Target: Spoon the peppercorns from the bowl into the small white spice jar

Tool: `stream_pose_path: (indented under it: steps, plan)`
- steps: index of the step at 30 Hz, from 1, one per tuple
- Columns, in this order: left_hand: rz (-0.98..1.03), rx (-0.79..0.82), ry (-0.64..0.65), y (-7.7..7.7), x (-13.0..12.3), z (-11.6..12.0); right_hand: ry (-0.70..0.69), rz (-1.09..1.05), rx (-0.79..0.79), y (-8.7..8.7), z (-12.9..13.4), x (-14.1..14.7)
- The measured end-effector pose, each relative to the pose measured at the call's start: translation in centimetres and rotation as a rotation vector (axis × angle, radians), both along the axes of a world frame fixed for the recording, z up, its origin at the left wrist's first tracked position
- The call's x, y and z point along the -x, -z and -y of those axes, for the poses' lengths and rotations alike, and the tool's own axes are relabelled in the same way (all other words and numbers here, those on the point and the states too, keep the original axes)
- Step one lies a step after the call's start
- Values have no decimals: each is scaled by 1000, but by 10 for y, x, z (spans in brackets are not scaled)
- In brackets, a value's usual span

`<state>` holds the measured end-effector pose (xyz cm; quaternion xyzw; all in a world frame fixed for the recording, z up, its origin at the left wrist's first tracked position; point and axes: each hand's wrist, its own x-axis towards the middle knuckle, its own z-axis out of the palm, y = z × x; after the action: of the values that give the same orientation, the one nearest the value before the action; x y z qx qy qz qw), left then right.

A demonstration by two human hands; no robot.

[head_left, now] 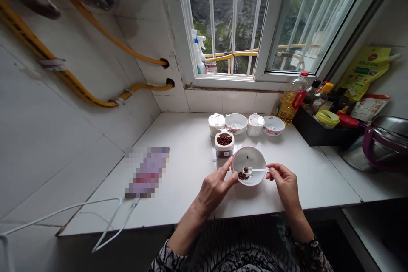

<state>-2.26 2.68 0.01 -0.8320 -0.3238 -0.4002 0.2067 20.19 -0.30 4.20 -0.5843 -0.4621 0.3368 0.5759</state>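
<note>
My left hand (pixel 216 185) grips the left rim of a white bowl (pixel 256 159) with a pink edge, its index finger and thumb spread along the side. A small cluster of dark red dried grains (pixel 242 176) lies in the bowl's lower left. Between the fingertips of my right hand (pixel 285 180) is the handle of a small white plastic spoon (pixel 259 170). The spoon's scoop, with a few grains in it, is inside the bowl. Just behind the bowl, an open seasoning jar (pixel 224 149) is filled with similar dark red grains.
Two lidded white jars (pixel 255 126) and two floral bowls (pixel 274 126) line the back of the white counter (pixel 185 170). To the right are an oil bottle (pixel 290 102), a black condiment box (pixel 309 129) and a steel pot (pixel 382 148). A white cable (pixel 108 229) leads to a blurred-out object at left.
</note>
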Motion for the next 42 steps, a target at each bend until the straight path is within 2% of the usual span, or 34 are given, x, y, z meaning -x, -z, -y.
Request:
stream_pose_path:
  steps: [10,15,18,21,27,31,37,40,42]
  plan:
    - [47,10,-26,-1,-1,-3,-49,-115,-13,-11,-20,5]
    - [55,29,-38,1,-1,-3,-66,-123,-92,-27,-52,13]
    - [74,32,-49,0,-1,-4,-69,-55,-175,-37,-73,24]
    - [86,44,-51,-1,-1,-4,-102,161,-314,-45,-85,38]
    - [101,57,-52,0,-1,-4,-102,889,-744,-46,-92,57]
    - [102,66,-40,0,0,-4,-106,1096,-897,-45,-93,57]
    - [76,67,-55,-1,0,-4,-106,1119,-938,-53,-90,54]
    - [47,83,-58,0,1,-3,-90,1002,-918,-56,-83,50]
    - [29,80,-57,0,1,-3,-55,853,-840,-54,-73,44]
